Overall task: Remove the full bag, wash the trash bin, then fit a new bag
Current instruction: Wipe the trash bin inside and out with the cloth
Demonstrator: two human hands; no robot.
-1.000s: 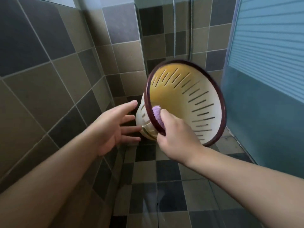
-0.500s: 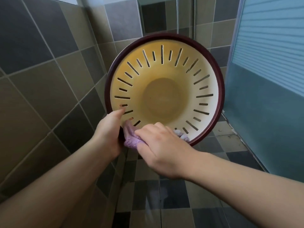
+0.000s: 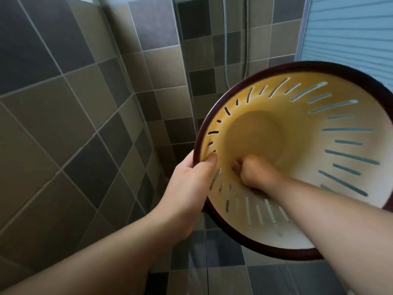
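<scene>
A cream-yellow slotted trash bin (image 3: 319, 116) with a dark maroon rim is held in the air, tilted so its opening faces me. My left hand (image 3: 191, 179) grips the rim on its left side, thumb inside against the slots. My right hand (image 3: 255, 175) reaches deep into the bin, fingers curled against the lower wall near the bottom. The purple cloth (image 3: 235, 167) it holds is almost wholly hidden under the fingers. There is no bag in the bin.
A tiled wall (image 3: 63, 124) stands close on the left. A shower hose (image 3: 225, 50) hangs in the corner behind the bin. A blue frosted door (image 3: 350, 28) is on the right. Checkered floor tiles (image 3: 223, 273) lie below.
My left hand took hold of the rim and the bin swung right with its opening toward me. My right hand went from the rim, with the cloth, deep into the bin.
</scene>
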